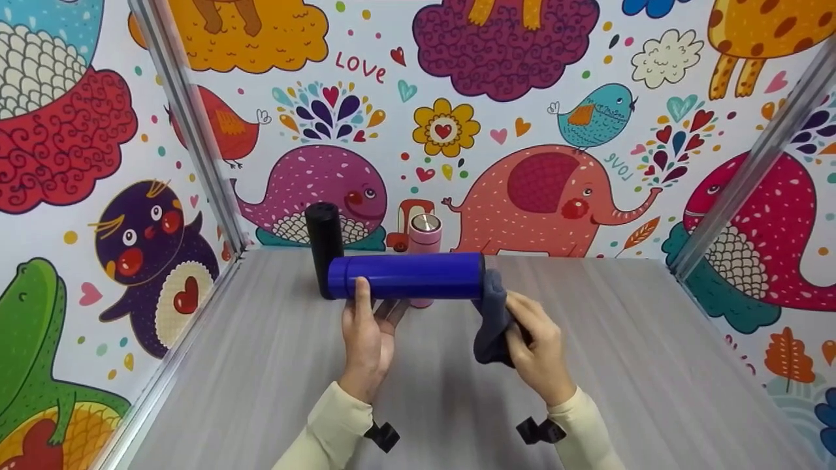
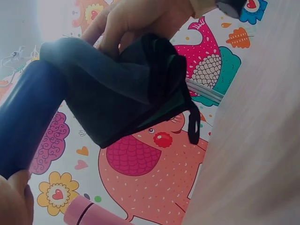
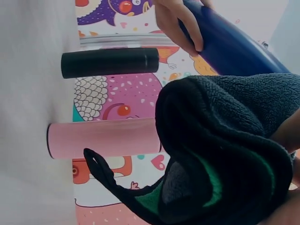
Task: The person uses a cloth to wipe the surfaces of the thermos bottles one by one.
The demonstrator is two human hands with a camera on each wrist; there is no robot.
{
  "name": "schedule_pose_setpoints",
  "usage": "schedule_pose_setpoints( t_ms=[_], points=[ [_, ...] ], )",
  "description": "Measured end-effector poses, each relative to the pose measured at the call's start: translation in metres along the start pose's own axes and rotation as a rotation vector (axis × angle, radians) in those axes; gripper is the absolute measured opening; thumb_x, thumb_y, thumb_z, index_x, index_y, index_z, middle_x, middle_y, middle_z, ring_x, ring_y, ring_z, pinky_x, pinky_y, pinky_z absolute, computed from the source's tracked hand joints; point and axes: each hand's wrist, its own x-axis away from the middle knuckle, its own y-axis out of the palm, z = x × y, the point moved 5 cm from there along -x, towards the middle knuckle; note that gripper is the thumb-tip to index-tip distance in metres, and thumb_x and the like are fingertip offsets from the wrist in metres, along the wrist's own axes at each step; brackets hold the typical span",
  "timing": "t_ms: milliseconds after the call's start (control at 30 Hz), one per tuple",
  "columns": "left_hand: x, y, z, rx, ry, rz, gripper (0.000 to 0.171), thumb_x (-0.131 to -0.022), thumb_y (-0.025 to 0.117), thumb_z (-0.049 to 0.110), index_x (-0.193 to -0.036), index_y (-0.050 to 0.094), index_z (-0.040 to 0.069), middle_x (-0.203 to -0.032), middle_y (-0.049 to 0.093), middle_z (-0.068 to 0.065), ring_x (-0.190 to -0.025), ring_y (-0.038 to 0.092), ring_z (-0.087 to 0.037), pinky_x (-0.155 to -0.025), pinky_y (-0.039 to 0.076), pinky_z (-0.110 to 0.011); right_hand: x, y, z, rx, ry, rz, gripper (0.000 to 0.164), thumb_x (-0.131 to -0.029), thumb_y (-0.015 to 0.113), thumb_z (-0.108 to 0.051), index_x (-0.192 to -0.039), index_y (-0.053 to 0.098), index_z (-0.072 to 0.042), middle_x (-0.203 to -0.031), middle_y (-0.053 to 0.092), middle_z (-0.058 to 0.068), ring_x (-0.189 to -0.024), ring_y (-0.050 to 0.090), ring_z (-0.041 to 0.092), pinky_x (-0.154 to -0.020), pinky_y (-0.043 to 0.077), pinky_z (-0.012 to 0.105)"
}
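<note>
A blue thermos bottle (image 1: 411, 275) lies sideways in the air above the table. My left hand (image 1: 369, 339) grips it near its left end, thumb on the near side and fingers beneath. My right hand (image 1: 539, 343) holds a folded dark grey cloth (image 1: 493, 326) against the bottle's right end. In the left wrist view the cloth (image 2: 112, 93) wraps over that end and a small hanging loop dangles from its corner. Green shows inside the folds of the cloth (image 3: 225, 154) in the right wrist view.
A black bottle (image 1: 324, 241) stands upright at the back left of the grey table (image 1: 261, 391). Beside it, partly behind the blue bottle, stands a pink bottle (image 1: 424, 238) with a shiny lid top. Printed cartoon walls (image 1: 509, 130) with metal corner posts (image 1: 189, 130) enclose the table.
</note>
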Motion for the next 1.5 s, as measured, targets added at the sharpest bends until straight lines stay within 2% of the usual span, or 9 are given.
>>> schedule_pose_setpoints(
  t_ms=[167, 300, 500, 700, 867, 1133, 1367, 1500],
  points=[
    [-0.001, -0.001, -0.001, -0.007, -0.007, 0.015, 0.075, -0.097, 0.061, 0.046, -0.152, 0.024, 0.012, -0.147, 0.039, -0.019, -0.125, 0.053, -0.043, -0.096, 0.051, -0.048, -0.003, -0.002, -0.017, 0.004, -0.101, 0.010, 0.049, -0.072, 0.049, 0.026, -0.116, 0.067, 0.014, -0.111, 0.067, 0.026, -0.098, 0.063, 0.034, -0.095, 0.048, 0.022],
    [-0.001, -0.001, -0.004, -0.007, -0.017, 0.014, 0.074, -0.097, 0.062, 0.045, -0.152, 0.025, 0.013, -0.146, 0.040, -0.019, -0.124, 0.053, -0.044, -0.095, 0.051, -0.048, -0.015, -0.004, -0.022, -0.003, -0.123, 0.019, 0.046, -0.074, 0.048, 0.024, -0.116, 0.066, 0.015, -0.111, 0.066, 0.028, -0.097, 0.062, 0.037, -0.096, 0.048, 0.024],
    [0.002, -0.003, -0.009, -0.009, -0.035, -0.001, 0.075, -0.098, 0.061, 0.042, -0.154, 0.021, 0.014, -0.147, 0.038, -0.021, -0.125, 0.053, -0.044, -0.095, 0.051, -0.049, -0.030, -0.005, -0.019, -0.032, -0.100, 0.006, 0.050, -0.073, 0.047, 0.028, -0.118, 0.064, 0.016, -0.114, 0.065, 0.029, -0.104, 0.062, 0.032, -0.098, 0.047, 0.026],
    [0.005, -0.002, -0.008, 0.018, -0.002, -0.015, 0.074, -0.101, 0.060, 0.039, -0.156, 0.017, 0.015, -0.147, 0.035, -0.022, -0.126, 0.051, -0.045, -0.095, 0.050, -0.052, -0.034, -0.002, 0.000, -0.051, -0.006, -0.034, 0.053, -0.073, 0.048, 0.033, -0.120, 0.063, 0.016, -0.115, 0.064, 0.028, -0.112, 0.061, 0.022, -0.102, 0.045, 0.026],
    [0.007, 0.001, -0.006, 0.029, 0.019, -0.019, 0.072, -0.101, 0.058, 0.040, -0.156, 0.018, 0.015, -0.147, 0.036, -0.021, -0.125, 0.053, -0.045, -0.096, 0.050, -0.051, -0.027, 0.001, 0.012, -0.062, 0.050, -0.043, 0.050, -0.074, 0.049, 0.034, -0.117, 0.064, 0.014, -0.113, 0.064, 0.026, -0.107, 0.060, 0.021, -0.098, 0.045, 0.023],
    [0.005, 0.005, 0.000, 0.034, 0.068, -0.019, 0.061, -0.102, 0.056, 0.037, -0.150, 0.027, 0.011, -0.142, 0.041, -0.023, -0.121, 0.055, -0.044, -0.097, 0.050, -0.052, -0.010, 0.002, 0.012, -0.054, 0.031, -0.028, 0.049, -0.069, 0.052, 0.034, -0.112, 0.066, 0.015, -0.107, 0.065, 0.028, -0.102, 0.062, 0.018, -0.094, 0.047, 0.020],
    [0.002, 0.014, 0.001, 0.015, 0.090, -0.033, 0.060, -0.101, 0.060, 0.032, -0.148, 0.029, 0.011, -0.138, 0.045, -0.023, -0.115, 0.059, -0.041, -0.096, 0.050, -0.053, 0.003, -0.013, 0.010, -0.077, 0.012, -0.042, 0.051, -0.070, 0.050, 0.034, -0.115, 0.065, 0.015, -0.108, 0.065, 0.027, -0.104, 0.062, 0.017, -0.094, 0.047, 0.021],
    [-0.004, 0.026, 0.005, -0.014, 0.130, -0.060, 0.065, -0.097, 0.068, 0.028, -0.148, 0.031, 0.012, -0.136, 0.046, -0.023, -0.114, 0.059, -0.040, -0.095, 0.050, -0.055, 0.014, -0.025, 0.015, -0.071, 0.044, -0.055, 0.054, -0.070, 0.050, 0.034, -0.117, 0.065, 0.014, -0.110, 0.064, 0.027, -0.107, 0.061, 0.016, -0.094, 0.047, 0.021]
  ],
)
